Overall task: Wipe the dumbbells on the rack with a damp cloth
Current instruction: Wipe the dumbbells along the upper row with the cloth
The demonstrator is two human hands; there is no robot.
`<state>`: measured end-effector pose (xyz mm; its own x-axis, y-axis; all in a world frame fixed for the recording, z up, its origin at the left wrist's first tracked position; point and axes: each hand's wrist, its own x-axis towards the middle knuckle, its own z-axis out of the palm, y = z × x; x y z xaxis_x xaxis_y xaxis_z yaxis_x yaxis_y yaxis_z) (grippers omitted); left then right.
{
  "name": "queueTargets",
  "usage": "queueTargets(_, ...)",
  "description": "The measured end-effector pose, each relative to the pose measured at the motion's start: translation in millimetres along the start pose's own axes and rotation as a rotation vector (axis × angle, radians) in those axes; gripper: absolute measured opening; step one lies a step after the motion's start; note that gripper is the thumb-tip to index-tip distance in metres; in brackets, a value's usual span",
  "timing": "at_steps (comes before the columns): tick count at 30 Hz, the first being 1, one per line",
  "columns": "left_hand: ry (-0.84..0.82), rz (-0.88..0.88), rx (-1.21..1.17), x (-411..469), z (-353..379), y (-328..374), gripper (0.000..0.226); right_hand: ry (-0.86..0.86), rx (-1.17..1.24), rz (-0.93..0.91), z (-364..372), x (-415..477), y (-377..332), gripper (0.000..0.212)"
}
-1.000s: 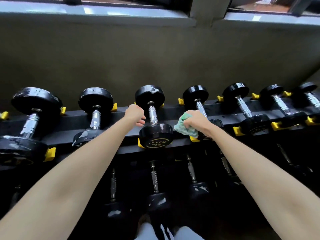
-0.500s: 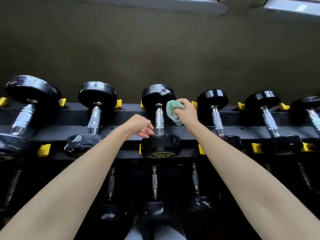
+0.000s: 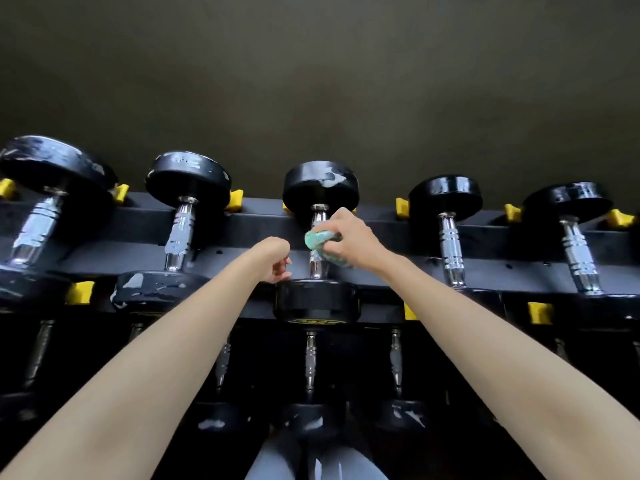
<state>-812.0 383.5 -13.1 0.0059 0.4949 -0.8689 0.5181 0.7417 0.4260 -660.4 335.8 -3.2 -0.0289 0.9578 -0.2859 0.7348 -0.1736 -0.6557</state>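
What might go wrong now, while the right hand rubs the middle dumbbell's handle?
Rubbing may shift the middle dumbbell and pinch the left hand curled beside its near head. The cloth in the right hand covers only the handle; the pale smears on the far head may be missed.

Gripping a crumpled green cloth point(image 3: 320, 245) in the right hand point(image 3: 351, 239), pressed against the chrome handle of the middle dumbbell point(image 3: 320, 190). Left hand point(image 3: 275, 259) at 9 o'clock of that handle, fingers curled, just above the near head. Beyond, a black rack point(image 3: 381, 226) with yellow cradles point(image 3: 401, 207); other dumbbells point(image 3: 445, 195) toward 9 and 3 o'clock, a lower row point(image 3: 310, 358) at 6 o'clock.
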Motion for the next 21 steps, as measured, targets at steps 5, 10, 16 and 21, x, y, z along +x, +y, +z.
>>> queueTargets(5, 0.004, 0.01, -0.005, -1, 0, -1, 0.03, -0.339, -0.212, -0.069, 3, -8, -18, 0.031)
queueTargets(10, 0.0, 0.026, -0.05, -6, -4, -3, 0.026, -0.585, -0.177, -0.016, -8, -10, -36, 0.024)
queueTargets(16, -0.019, 0.096, -0.145, -12, -2, -6, 0.025, -0.626, 0.117, 0.162, -33, -14, -36, 0.021)
queueTargets(21, -0.03, 0.124, -0.094, -15, 2, 0, 0.025, -0.673, 0.303, 0.24, -69, -37, -11, 0.018)
